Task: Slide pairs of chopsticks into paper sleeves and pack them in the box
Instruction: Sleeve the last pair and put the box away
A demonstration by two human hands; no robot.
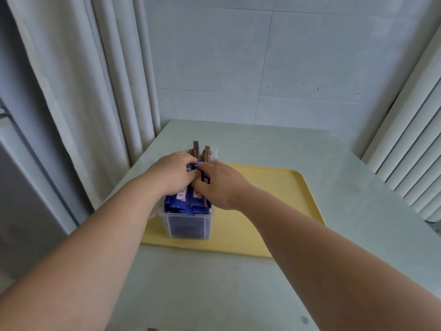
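A clear plastic box [188, 225] stands on the left part of a yellow tray [269, 201]. It is packed with several blue paper sleeves [183, 204] bearing white labels. Brown chopstick ends [199, 149] stick up at the box's far side. My left hand [171, 174] lies over the top of the sleeves with its fingers curled onto them. My right hand [219, 185] comes in from the right, its fingers curled around a blue sleeve near the middle of the box. The fingertips of both hands meet there and hide what lies beneath.
The tray sits on a pale green table [238, 283] against a tiled wall. A curtain [83, 91] hangs at the left and a ribbed white radiator [410, 151] stands at the right.
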